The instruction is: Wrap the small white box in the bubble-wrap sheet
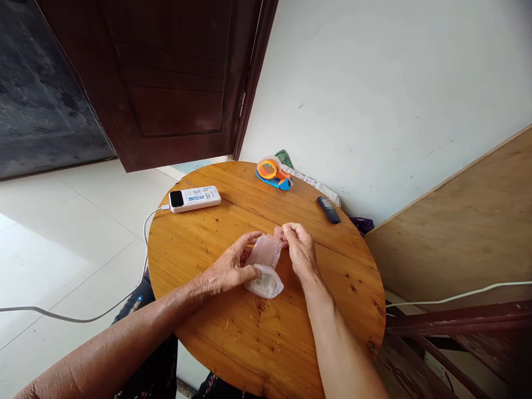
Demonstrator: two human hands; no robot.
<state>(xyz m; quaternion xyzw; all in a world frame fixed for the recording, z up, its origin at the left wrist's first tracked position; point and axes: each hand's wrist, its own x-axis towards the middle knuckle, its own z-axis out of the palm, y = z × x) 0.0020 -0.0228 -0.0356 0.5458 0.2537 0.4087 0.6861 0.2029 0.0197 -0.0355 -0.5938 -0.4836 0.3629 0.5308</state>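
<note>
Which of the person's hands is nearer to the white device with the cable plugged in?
Left. The left hand is below and right of the white device in the picture; the right hand is farther off to its right.

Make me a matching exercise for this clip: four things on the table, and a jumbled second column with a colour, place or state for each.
Things
1. White device
2. Tape dispenser
3. Plastic-wrapped packet
4. Small oblong object

Descriptions
A. Under the thumb of the left hand
B. Dark and pixelated
C. Joined to a cable
D. Orange and blue

Pairs: 1-C, 2-D, 3-A, 4-B
</note>
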